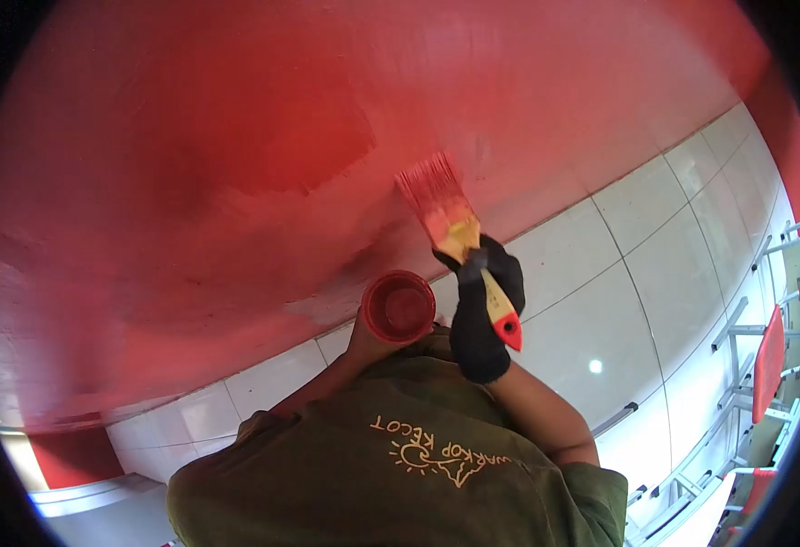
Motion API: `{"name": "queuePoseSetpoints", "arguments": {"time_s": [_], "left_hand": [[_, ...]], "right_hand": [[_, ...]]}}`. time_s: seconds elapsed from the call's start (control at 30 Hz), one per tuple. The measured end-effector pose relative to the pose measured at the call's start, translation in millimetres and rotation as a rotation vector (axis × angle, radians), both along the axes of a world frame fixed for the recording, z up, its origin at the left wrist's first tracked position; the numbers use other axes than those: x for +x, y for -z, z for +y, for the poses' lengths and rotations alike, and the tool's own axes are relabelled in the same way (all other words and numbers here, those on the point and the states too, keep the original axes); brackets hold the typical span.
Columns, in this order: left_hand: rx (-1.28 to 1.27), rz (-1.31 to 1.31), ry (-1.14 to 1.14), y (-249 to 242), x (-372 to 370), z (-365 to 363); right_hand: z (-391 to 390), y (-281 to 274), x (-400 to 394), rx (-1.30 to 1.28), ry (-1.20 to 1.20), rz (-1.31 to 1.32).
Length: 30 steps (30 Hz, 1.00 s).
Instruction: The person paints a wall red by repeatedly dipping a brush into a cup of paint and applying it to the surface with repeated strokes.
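The right hand, in a black glove, is closed around the handle of a paintbrush, while the left hand, apart from it, grips a red cup just beside, its mouth facing up. To lay the coat evenly, it would be best to load only the bristle ends, wipe the extra against the cup's rim, and draw long, light strokes that overlap the edge of the deeper red patch, which lies beyond both hands and leftward. Keeping the cup level and close under the brush should catch drips before they reach the white tiles to the right of the gloved hand; a slower, flatter stroke would suit the border where the red wall meets them. The brush points away from the body, bristles toward the wall; whether they touch it, I cannot tell. Its bristles are red and split into strands at the tips, the yellowish neck is smeared with paint, and the pale handle ends in a red tip with a dark hole.
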<state>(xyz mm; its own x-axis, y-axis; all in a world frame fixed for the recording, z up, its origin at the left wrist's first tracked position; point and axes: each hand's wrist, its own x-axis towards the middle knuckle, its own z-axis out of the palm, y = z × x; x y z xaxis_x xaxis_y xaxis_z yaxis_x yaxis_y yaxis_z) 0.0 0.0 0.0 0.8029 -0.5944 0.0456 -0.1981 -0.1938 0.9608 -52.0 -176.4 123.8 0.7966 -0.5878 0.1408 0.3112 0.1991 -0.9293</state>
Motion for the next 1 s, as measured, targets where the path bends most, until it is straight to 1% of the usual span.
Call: {"name": "queuePoseSetpoints", "arguments": {"time_s": [0.07,0.1,0.17,0.2,0.23,0.27,0.3,0.33,0.37,0.47,0.5,0.57,0.6,0.63,0.67,0.7,0.73,0.77,0.87,0.93,0.97,1.0], "left_hand": [[-0.024,0.095,-0.025,9,-5,-2],[-0.01,0.092,-0.024,-3,-1,4],[-0.143,0.122,0.011,-19,-7,-7],[-0.151,0.118,0.014,-7,-7,-8],[-0.225,0.445,0.022,9,-7,-3],[-0.3,0.778,0.026,24,-9,3],[-0.298,0.775,0.022,2,-9,-1],[-0.237,0.411,-0.004,-37,-8,-10],[-0.173,0.05,-0.03,-58,-9,-15],[-0.114,-0.01,-0.051,-36,-7,-5],[-0.111,-0.004,-0.057,-26,-9,0],[-0.085,0.293,-0.02,-7,-11,9],[-0.08,0.297,-0.017,-2,-9,10],[-0.039,0.221,0.024,2,-6,10],[0.0,0.143,0.064,4,-4,10],[0.001,0.142,0.068,-7,-5,7],[-0.013,0.139,0.036,-26,-8,2],[-0.025,0.139,0.002,-36,-11,0],[-0.032,0.144,-0.007,-19,-9,5],[-0.034,0.096,-0.038,-21,-12,4],[-0.034,0.048,-0.071,-22,-12,3],[-0.036,0.045,-0.073,-23,-11,3]], "right_hand": [[1,-12,-10,-0.016,0.132,-0.197],[7,-23,-1,-0.002,0.135,-0.199],[0,-36,14,-0.029,0.238,-0.63],[-14,-22,17,-0.14,0.222,-0.676],[-13,-36,27,-0.136,0.223,-0.683],[-9,-57,36,-0.215,0.235,-0.662],[-6,-69,42,-0.294,0.247,-0.642],[-5,-65,41,-0.292,0.244,-0.645],[-5,-53,38,-0.308,0.228,-0.514],[-3,-5,28,-0.349,0.171,-0.113],[0,12,26,-0.346,0.165,-0.108],[5,40,21,-0.173,0.242,-0.185],[5,44,10,-0.148,0.211,-0.073],[5,55,1,-0.145,0.216,-0.07],[5,71,-6,-0.056,0.169,0.012],[5,79,-13,0.032,0.121,0.091],[4,79,-19,0.046,0.079,0.153],[4,77,-18,0.047,0.081,0.156],[5,46,-9,-0.017,0.12,0.166],[5,11,1,-0.055,0.049,0.067],[9,-1,6,-0.057,0.047,0.064],[14,-12,11,-0.097,0.087,-0.022]]}}
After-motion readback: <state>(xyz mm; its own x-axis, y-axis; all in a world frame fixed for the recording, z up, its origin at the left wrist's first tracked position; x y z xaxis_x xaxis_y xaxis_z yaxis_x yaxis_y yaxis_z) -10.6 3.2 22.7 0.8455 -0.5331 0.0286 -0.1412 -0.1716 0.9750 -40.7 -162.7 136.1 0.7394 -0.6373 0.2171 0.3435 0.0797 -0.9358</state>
